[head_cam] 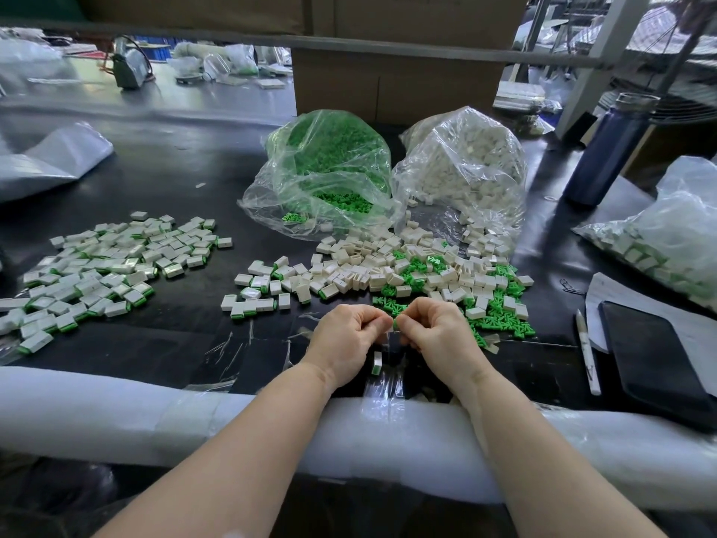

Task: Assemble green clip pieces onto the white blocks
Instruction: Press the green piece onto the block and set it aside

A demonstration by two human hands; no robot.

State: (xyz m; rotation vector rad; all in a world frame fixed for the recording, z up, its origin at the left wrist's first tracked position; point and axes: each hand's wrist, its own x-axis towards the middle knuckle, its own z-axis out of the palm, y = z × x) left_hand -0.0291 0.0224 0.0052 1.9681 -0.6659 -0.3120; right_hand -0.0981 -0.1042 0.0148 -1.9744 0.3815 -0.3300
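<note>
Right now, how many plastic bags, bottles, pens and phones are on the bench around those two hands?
Bags of loose parts: 3, green, white, mixed
Flat bag: 1
Bottle: 1
Pen: 1
Phone: 1
Total: 7

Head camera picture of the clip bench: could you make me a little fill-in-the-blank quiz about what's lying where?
1. The open bag behind the hands holds ____ clips.
2. The finished pile lies on the person's ____ side.
3. The dark blue bottle stands to the ____ of the bag of white blocks.
4. Both hands pinch a small piece ____ them.

Missing words: green; left; right; between
</note>
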